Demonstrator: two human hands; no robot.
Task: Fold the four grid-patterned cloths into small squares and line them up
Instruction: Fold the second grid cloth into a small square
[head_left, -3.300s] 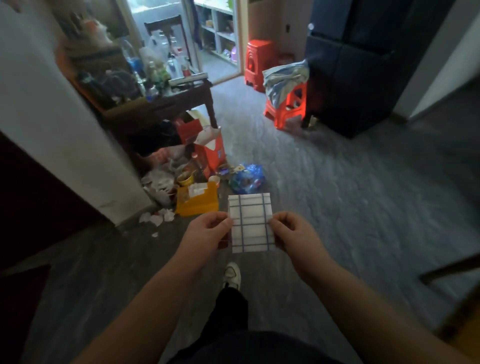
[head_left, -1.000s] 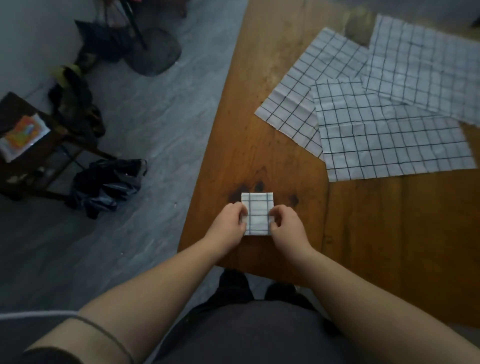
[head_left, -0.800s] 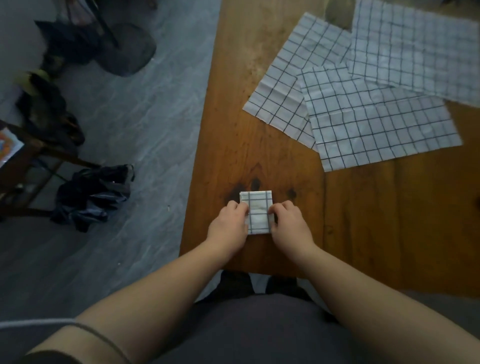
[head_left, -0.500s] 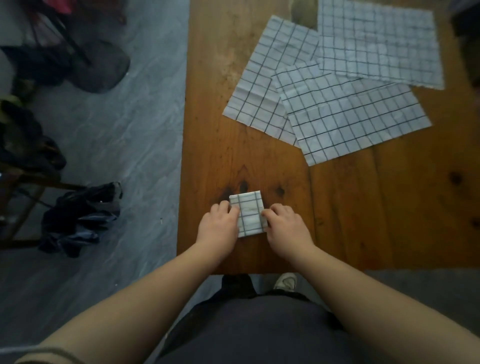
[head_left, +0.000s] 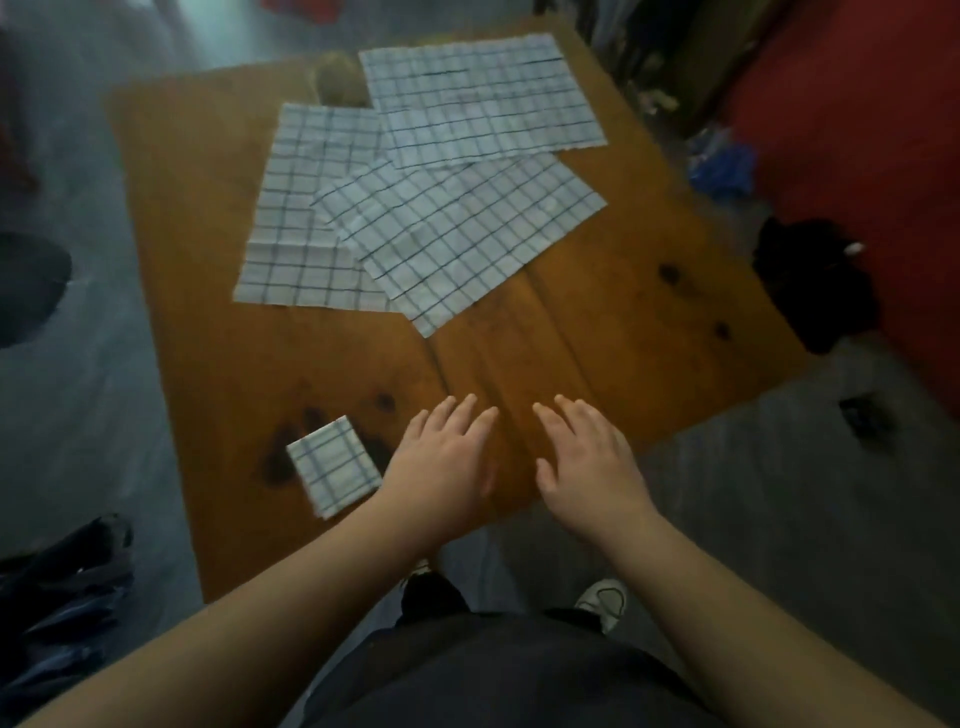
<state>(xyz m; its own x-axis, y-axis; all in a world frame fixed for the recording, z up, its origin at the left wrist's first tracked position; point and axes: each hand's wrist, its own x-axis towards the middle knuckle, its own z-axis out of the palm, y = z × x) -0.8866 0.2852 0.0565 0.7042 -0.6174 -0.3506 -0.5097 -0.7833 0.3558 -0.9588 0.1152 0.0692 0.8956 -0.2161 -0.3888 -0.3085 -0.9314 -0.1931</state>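
My left grip just right of the folded square and my right grip further right both lie spread, empty. Beyond the square, three overlapping flat cloths look light and limp; I'd pinch corners.

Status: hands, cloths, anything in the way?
Left hand, right hand open, empty, over table. One folded cloth near-left edge. Three flat cloths overlapping, far side. Nothing between.

No writing can be read. The folded cloth just left of the left hand carries only grid lines, as do the spread cloths beyond it and the right hand.
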